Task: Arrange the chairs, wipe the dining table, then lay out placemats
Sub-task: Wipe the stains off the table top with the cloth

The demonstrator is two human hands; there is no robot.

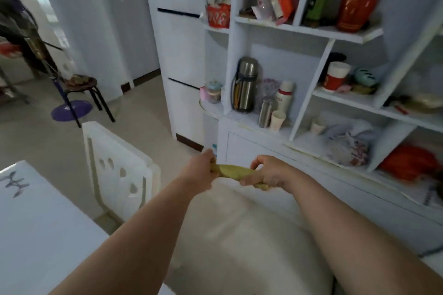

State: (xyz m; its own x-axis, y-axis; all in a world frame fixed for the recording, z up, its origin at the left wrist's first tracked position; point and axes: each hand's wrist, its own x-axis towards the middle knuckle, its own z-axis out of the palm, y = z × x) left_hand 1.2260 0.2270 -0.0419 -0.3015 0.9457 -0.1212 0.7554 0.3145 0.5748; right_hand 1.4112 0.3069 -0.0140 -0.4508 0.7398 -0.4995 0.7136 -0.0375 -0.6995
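An olive-yellow cloth (230, 171) is stretched between both my hands, bunched into a narrow roll. My left hand (201, 170) grips its left end and my right hand (266, 172) grips its right end, both held out over a cushioned chair seat (239, 235). A white chair (117, 170) with cut-out holes in its back stands left of my arms. The white dining table (36, 235) with a dark floral print fills the lower left corner.
A white shelf unit (311, 31) stands close ahead on the right, holding flasks, cups, bottles and bags. A round stool (81, 84) and a purple disc on the floor (70, 110) are at the back left. Beige floor lies between.
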